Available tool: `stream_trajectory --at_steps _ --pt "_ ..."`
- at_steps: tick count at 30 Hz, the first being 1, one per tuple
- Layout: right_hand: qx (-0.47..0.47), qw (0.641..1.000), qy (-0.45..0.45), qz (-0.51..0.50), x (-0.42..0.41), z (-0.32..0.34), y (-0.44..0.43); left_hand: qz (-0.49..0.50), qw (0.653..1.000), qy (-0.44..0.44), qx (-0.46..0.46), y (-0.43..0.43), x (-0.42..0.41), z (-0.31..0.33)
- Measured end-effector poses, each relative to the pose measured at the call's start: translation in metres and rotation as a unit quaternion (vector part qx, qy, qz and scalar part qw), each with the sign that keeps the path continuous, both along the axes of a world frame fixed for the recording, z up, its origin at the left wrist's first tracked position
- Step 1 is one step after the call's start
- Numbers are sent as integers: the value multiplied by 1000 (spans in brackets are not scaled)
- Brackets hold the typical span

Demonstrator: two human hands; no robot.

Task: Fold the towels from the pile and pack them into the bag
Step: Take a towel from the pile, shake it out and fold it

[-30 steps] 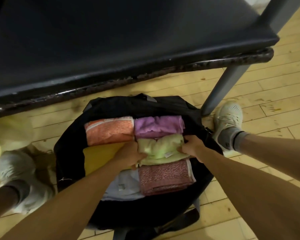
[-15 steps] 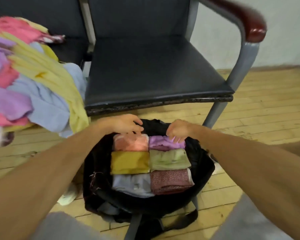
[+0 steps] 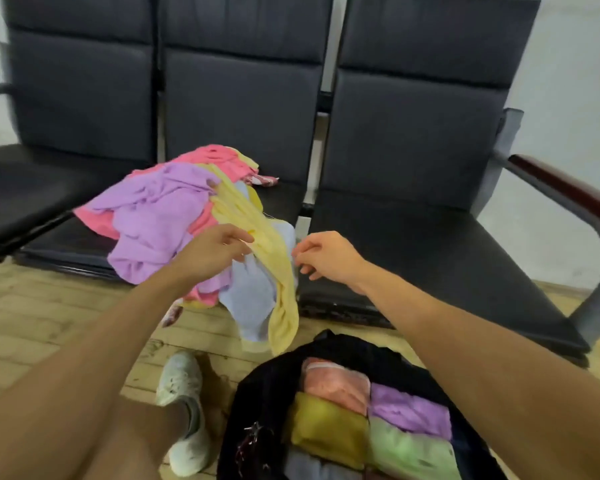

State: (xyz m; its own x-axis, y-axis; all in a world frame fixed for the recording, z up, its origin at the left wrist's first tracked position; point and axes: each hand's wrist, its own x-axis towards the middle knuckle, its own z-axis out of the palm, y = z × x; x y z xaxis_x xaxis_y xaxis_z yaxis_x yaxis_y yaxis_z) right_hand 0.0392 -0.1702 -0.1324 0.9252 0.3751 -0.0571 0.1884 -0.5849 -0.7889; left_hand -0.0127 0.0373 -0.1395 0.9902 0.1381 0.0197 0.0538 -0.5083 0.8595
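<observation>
Touches yellow towel (image 3: 278,271) with left hand (image 3: 212,252), pinch unclear; holds right hand (image 3: 329,256) just right of it, fingers loosely curled, empty; pile (image 3: 153,216) beyond fingertips on seat (image 3: 281,202); bag (image 3: 264,393) behind wrists, folded towels (image 3: 406,414) inside.

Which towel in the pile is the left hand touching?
The yellow towel, the long strip hanging off the front of the pile; the left hand touches it.
</observation>
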Motion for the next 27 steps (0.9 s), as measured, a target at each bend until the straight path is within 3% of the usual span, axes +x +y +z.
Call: stream_trajectory --at_steps 6,12,16,21,27 --pt "52 997 -63 4 35 -27 66 99 980 -27 169 53 4 -28" --pt "-32 995 -84 -40 63 -67 94 96 962 -45 252 49 0 -34" --pt "-95 990 -91 -50 68 -71 95 107 958 -61 259 40 7 -35" --pt "26 989 -95 -107 61 -56 80 109 956 -98 255 20 21 -34" --pt "153 977 -60 -136 55 -20 25 69 972 -127 184 -32 37 -23"
